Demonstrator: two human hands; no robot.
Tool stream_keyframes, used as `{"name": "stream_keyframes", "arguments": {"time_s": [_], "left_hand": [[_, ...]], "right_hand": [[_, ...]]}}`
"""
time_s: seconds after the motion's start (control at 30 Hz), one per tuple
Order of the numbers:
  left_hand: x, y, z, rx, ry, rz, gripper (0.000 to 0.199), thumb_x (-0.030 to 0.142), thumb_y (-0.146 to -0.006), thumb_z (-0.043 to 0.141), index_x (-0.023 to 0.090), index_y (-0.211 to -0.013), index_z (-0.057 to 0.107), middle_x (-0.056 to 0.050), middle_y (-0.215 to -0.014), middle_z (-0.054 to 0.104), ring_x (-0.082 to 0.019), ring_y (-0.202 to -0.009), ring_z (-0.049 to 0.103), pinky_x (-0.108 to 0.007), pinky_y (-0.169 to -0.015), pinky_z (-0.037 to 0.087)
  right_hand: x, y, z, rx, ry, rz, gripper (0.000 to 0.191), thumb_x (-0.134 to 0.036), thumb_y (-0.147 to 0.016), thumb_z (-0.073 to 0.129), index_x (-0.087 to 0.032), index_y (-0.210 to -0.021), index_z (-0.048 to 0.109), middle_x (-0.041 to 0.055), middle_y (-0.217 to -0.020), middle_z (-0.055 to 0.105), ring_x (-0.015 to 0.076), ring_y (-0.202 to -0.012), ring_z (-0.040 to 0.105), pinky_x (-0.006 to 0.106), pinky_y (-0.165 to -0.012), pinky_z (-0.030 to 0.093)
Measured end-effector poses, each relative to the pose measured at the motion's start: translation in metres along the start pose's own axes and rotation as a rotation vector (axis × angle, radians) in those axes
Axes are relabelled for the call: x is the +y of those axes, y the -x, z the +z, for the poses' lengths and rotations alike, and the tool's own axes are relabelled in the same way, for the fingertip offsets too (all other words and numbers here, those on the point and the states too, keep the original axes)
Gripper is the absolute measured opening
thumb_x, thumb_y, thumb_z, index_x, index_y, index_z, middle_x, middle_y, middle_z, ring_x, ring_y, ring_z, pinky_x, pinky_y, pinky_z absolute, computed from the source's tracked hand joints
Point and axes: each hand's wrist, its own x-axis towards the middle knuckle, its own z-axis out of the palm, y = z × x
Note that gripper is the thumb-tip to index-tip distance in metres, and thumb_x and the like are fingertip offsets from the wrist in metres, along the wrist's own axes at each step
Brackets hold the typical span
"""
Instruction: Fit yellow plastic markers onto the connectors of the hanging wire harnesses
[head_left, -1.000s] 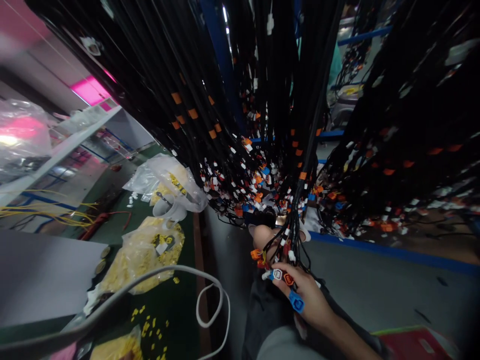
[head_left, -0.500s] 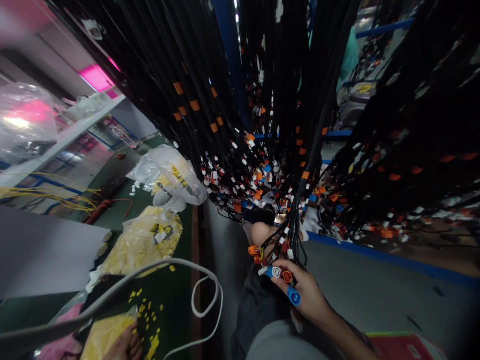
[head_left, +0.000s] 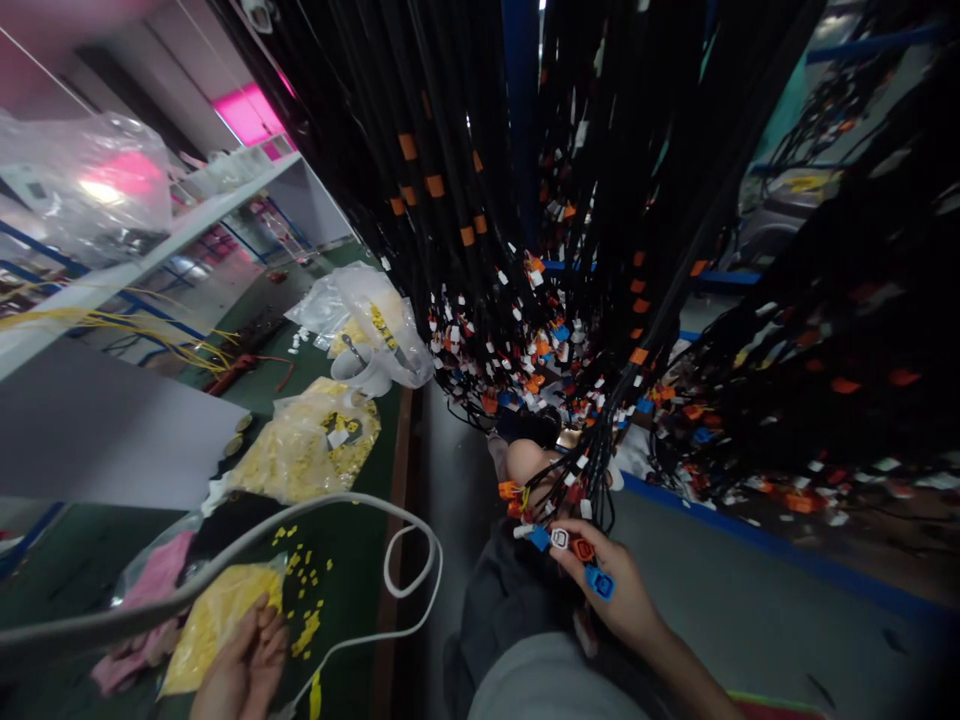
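Currently the right hand (head_left: 616, 590) is closed, thumb and fingers pinching a row of connectors (head_left: 583, 549): white, orange and blue, mating faces towards the camera. Another blue connector with a white piece sits just beyond the fingertips; can't tell if it's gripped too. Black wires (head_left: 600, 465) come down from the hanging harnesses (head_left: 480, 130) to just beyond that hand. Orange plug (head_left: 509, 490) on yellow wires hangs beyond it, a bit to the left.

Left hand (head_left: 246, 655) is palm up, fingers curled, partly open, at the right edge of the small bag (head_left: 217, 620) of yellow parts. Can't tell if the fingers hold a part or just touch the bag. Loose yellow bits (head_left: 306, 632) lie on the green surface (head_left: 360, 590) just right of that hand. Pink cloth (head_left: 146, 620) is left of the small bag.

Grey cable (head_left: 341, 500) arcs over the surface beyond the left hand and loops between the two hands. Bigger bag (head_left: 289, 455) of yellow parts lies beyond the cable, with a white cup (head_left: 361, 370) and a clear bag (head_left: 405, 335) farther out. Blue rack bar (head_left: 750, 555) runs beyond the right hand, off to its right.
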Motion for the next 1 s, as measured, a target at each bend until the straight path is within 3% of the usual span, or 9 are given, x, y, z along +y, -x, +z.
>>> {"name": "stream_keyframes", "arguments": {"time_s": [0.13, 0.2, 0.27, 0.37, 0.47, 0.57, 0.7, 0.83, 1.0], "left_hand": [[0.004, 0.03, 0.015, -0.064, -0.026, -0.127, 0.029, 0.01, -0.059, 0.066, 0.016, -0.086, 0.057, 0.003, -0.068, 0.052, -0.005, -0.05, 0.045, -0.011, -0.04, 0.035], [-0.001, 0.051, 0.022, -0.229, -0.037, -0.16, 0.037, 0.017, -0.057, 0.074, 0.018, -0.089, 0.056, 0.005, -0.063, 0.05, -0.003, -0.044, 0.038, -0.01, -0.037, 0.029], [-0.011, 0.072, 0.031, -0.453, -0.056, -0.228, 0.033, 0.026, -0.059, 0.077, 0.018, -0.083, 0.056, 0.007, -0.053, 0.045, -0.001, -0.039, 0.028, -0.01, -0.036, 0.022], [-0.03, 0.096, 0.051, -0.92, -0.133, -0.38, 0.031, 0.036, -0.066, 0.073, 0.014, -0.069, 0.051, 0.005, -0.045, 0.046, 0.001, -0.035, 0.02, -0.011, -0.035, 0.014], [-0.051, 0.11, 0.082, -1.187, -0.163, -0.523, 0.026, 0.034, -0.07, 0.069, 0.013, -0.07, 0.053, -0.001, -0.05, 0.054, 0.002, -0.033, 0.021, -0.013, -0.035, 0.01], [-0.07, 0.114, 0.117, -1.233, -0.181, -0.586, 0.022, 0.028, -0.068, 0.071, 0.011, -0.072, 0.057, -0.005, -0.063, 0.059, 0.0, -0.038, 0.028, -0.015, -0.038, 0.014], [-0.094, 0.109, 0.152, -1.149, -0.275, -0.518, 0.021, 0.024, -0.066, 0.073, 0.009, -0.077, 0.064, -0.003, -0.065, 0.057, 0.0, -0.042, 0.03, -0.017, -0.04, 0.013], [-0.109, 0.097, 0.171, -1.128, -0.298, -0.462, 0.026, 0.027, -0.065, 0.073, 0.01, -0.083, 0.066, -0.001, -0.067, 0.056, 0.001, -0.043, 0.026, -0.018, -0.041, 0.011], [-0.117, 0.085, 0.181, -1.123, -0.277, -0.479, 0.031, 0.031, -0.065, 0.073, 0.009, -0.084, 0.063, -0.001, -0.069, 0.056, 0.0, -0.045, 0.025, -0.018, -0.041, 0.009]], "right_hand": [[0.001, -0.002, -0.001, -0.006, 0.008, -0.06, 0.026, -0.038, -0.083, 0.049, -0.024, -0.103, 0.06, 0.0045, -0.098, 0.067, 0.0196, -0.091, 0.061, 0.029, -0.081, 0.047], [0.001, -0.003, -0.001, -0.007, 0.025, -0.095, 0.024, -0.035, -0.084, 0.05, -0.025, -0.102, 0.061, 0.0045, -0.103, 0.065, 0.0196, -0.096, 0.06, 0.03, -0.085, 0.045], [0.001, -0.004, 0.0, -0.017, 0.04, -0.12, 0.023, -0.034, -0.084, 0.05, -0.025, -0.101, 0.062, 0.0047, -0.104, 0.064, 0.0198, -0.098, 0.059, 0.03, -0.087, 0.044], [0.003, -0.005, 0.001, -0.047, 0.037, -0.095, 0.025, -0.035, -0.083, 0.05, -0.024, -0.103, 0.06, 0.0051, -0.103, 0.065, 0.0203, -0.095, 0.059, 0.032, -0.084, 0.045], [0.006, -0.006, 0.005, -0.022, 0.005, -0.012, 0.029, -0.037, -0.081, 0.054, -0.023, -0.106, 0.055, 0.0045, -0.099, 0.065, 0.0202, -0.089, 0.061, 0.032, -0.08, 0.046], [0.007, -0.007, 0.007, -0.025, -0.015, 0.029, 0.025, -0.037, -0.08, 0.054, -0.022, -0.1, 0.055, 0.0037, -0.093, 0.066, 0.0195, -0.083, 0.061, 0.032, -0.077, 0.046], [0.005, -0.007, 0.006, -0.053, -0.021, -0.01, 0.022, -0.036, -0.083, 0.05, -0.022, -0.098, 0.059, 0.004, -0.095, 0.066, 0.0198, -0.088, 0.061, 0.032, -0.08, 0.045], [0.004, -0.007, 0.006, -0.044, -0.039, -0.019, 0.024, -0.037, -0.085, 0.047, -0.023, -0.101, 0.06, 0.0041, -0.097, 0.066, 0.0197, -0.09, 0.06, 0.032, -0.082, 0.044], [0.001, -0.01, 0.009, -0.056, -0.03, -0.031, 0.027, -0.038, -0.085, 0.047, -0.022, -0.101, 0.061, 0.0049, -0.092, 0.067, 0.0197, -0.087, 0.061, 0.031, -0.079, 0.045]]}}
